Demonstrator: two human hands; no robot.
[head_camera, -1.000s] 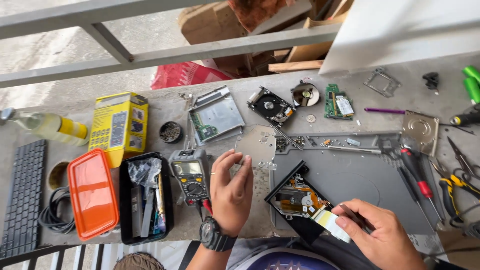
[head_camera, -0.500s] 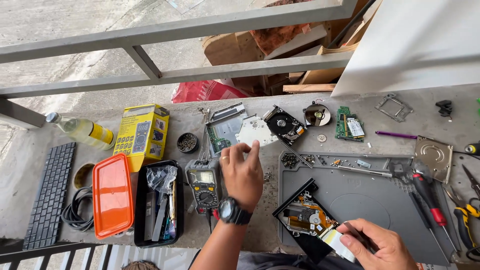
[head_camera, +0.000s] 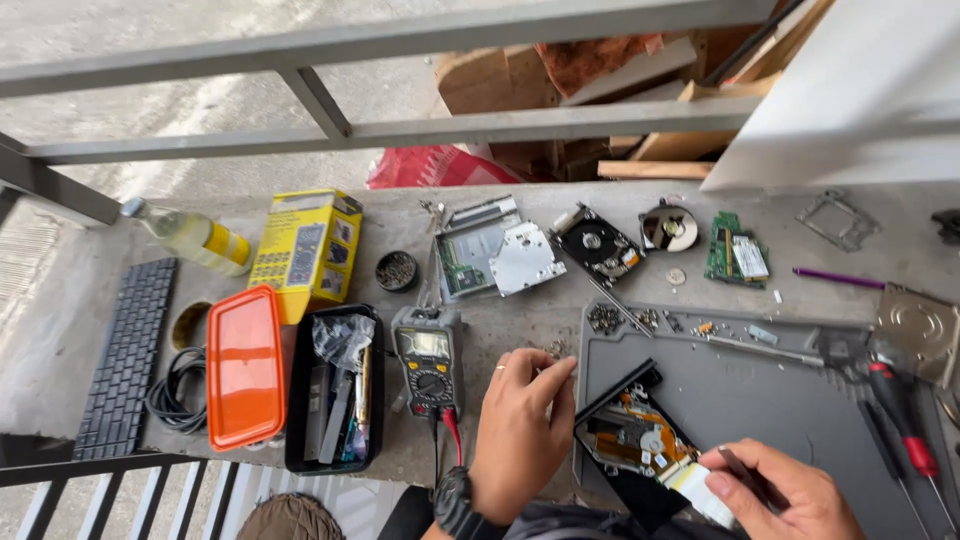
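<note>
The left hand (head_camera: 520, 425) is resting on the tabletop (head_camera: 520, 320), fingers curled together against the opened drive (head_camera: 635, 440) lying on the grey mat (head_camera: 760, 400); the right hand (head_camera: 780, 495) is pinching a thin dark tool (head_camera: 740, 470) beside it

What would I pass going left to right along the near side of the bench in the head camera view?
Black keyboard → orange lid → black parts tray → multimeter → left hand → opened drive → right hand → red-handled screwdriver.
</note>
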